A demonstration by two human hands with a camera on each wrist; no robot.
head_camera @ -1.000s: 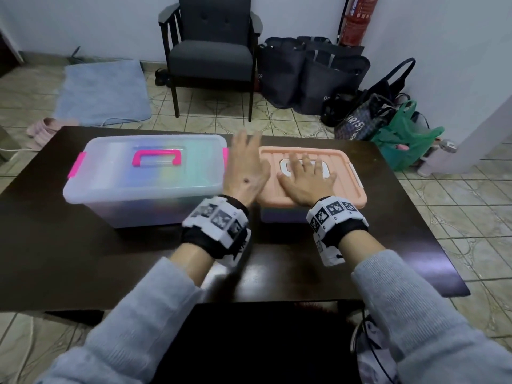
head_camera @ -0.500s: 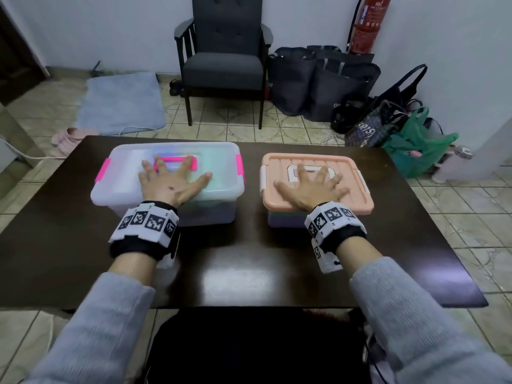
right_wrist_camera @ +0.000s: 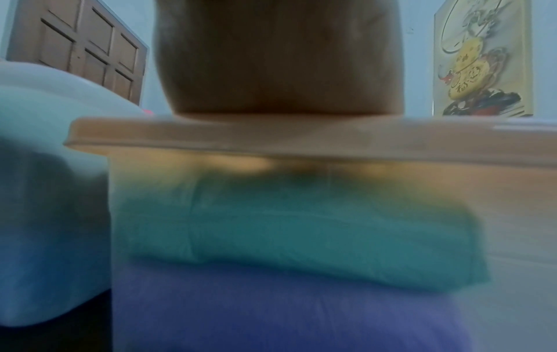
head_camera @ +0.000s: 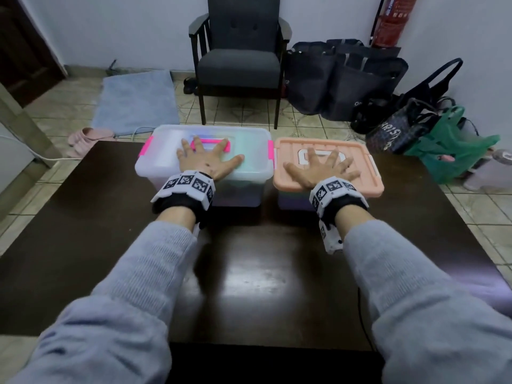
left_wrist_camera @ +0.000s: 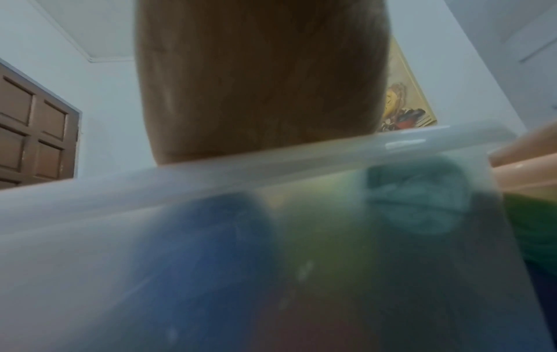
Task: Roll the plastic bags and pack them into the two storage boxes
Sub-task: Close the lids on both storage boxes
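Two lidded storage boxes stand side by side at the far edge of the dark table (head_camera: 83, 245). The clear box (head_camera: 249, 173) has pink latches and a pink handle; my left hand (head_camera: 206, 159) lies flat on its lid with fingers spread. The peach-lidded box (head_camera: 368, 184) is to its right, and my right hand (head_camera: 318, 169) rests flat on that lid, fingers spread. Through the clear wall, rolled blue and teal bags (left_wrist_camera: 419, 197) show in the left wrist view. Teal and purple rolled bags (right_wrist_camera: 301, 226) show inside the peach-lidded box (right_wrist_camera: 301, 138).
Beyond the table stand a dark armchair (head_camera: 238, 62), black tote bags (head_camera: 346, 79), a green plastic bag (head_camera: 448, 151) and a red fire extinguisher (head_camera: 393, 20). A blue mat (head_camera: 135, 101) and pink slippers (head_camera: 86, 137) lie on the tiled floor at left.
My left hand moved from between the boxes onto the clear box's lid and now lies flat there. My right hand stayed on the peach lid. Both boxes now sit nearer the table's far edge.
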